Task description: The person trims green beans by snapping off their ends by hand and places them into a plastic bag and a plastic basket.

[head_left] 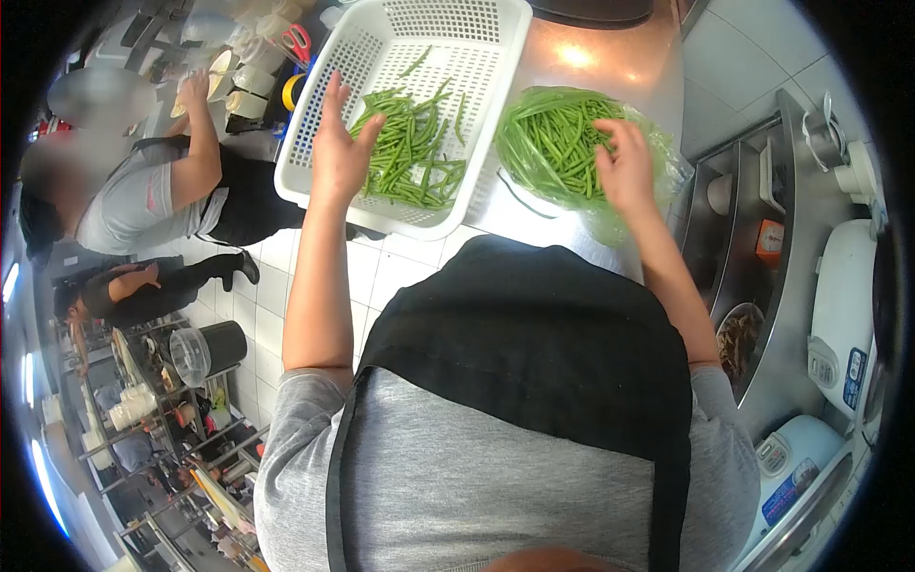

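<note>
My left hand (341,148) is raised over the left side of a white perforated plastic basket (502,114), its thumb apart from its fingers and nothing in it. Green beans (405,153) lie in a loose pile on the basket's floor, with a few strays higher up. To the right, a green plastic bag (519,124) lies open, full of more green beans (562,138). At the bag's right side my right hand (627,172) hovers at the beans, fingers bent and apart from the thumb. No bean shows between them; whether the fingertips touch the pile I cannot tell.
Basket and bag rest on a shiny metal table (600,62). A single bean (524,195) lies beside the bag. At left stands a co-worker in a grey shirt (143,195), near red scissors (297,43). Metal shelves (701,229) and large jugs (843,315) line the right side.
</note>
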Demonstrator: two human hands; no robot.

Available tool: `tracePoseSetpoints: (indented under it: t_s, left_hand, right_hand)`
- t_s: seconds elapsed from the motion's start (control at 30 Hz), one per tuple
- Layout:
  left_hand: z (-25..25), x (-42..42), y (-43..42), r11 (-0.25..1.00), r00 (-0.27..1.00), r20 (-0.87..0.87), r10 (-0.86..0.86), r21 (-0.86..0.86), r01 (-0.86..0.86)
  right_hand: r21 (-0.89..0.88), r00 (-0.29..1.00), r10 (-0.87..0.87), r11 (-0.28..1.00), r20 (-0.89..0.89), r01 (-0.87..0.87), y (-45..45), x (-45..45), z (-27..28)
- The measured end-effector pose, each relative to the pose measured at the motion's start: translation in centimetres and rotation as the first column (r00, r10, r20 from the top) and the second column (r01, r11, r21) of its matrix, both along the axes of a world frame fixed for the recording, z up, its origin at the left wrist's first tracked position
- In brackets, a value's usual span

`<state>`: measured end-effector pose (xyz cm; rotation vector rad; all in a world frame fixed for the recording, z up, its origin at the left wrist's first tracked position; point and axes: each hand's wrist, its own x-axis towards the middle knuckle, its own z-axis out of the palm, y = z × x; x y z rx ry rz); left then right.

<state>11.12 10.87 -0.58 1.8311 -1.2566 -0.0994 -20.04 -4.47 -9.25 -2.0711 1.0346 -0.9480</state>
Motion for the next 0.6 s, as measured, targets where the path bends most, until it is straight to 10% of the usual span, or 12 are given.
tracePoseSetpoints:
  t_s: [0.1,0.17,0.37,0.47,0.6]
  left_hand:
    - [-1.0,1.3,1.9,0.991,0.961,0.273,0.054,0.106,-0.086]
    - [-1.1,1.1,3.0,0.99,0.955,0.285,0.081,0.088,-0.11]
    - [-1.0,-2.1,4.5,0.994,0.989,0.122,0.081,0.061,-0.088]
    - [-1.2,-5.1,4.6,0.994,0.978,-0.206,0.033,0.105,-0.011]
    - [-3.2,-8.6,3.3,0.978,0.903,-0.414,-0.117,0.111,0.177]
  right_hand:
    - [-0.015,0.912,0.408,0.913,0.031,-0.408,4.9,2.4,0.6]
    - [0.075,0.811,0.521,0.85,-0.268,-0.521,7.0,4.2,-0.2]
    - [-0.102,0.753,0.361,0.866,-0.551,-0.49,8.8,5.9,-5.6]
    - [0.03,0.761,0.417,0.884,-0.497,-0.466,8.3,4.7,-5.9]
    - [0.39,0.921,0.355,0.834,0.162,-0.39,8.1,2.5,0.6]
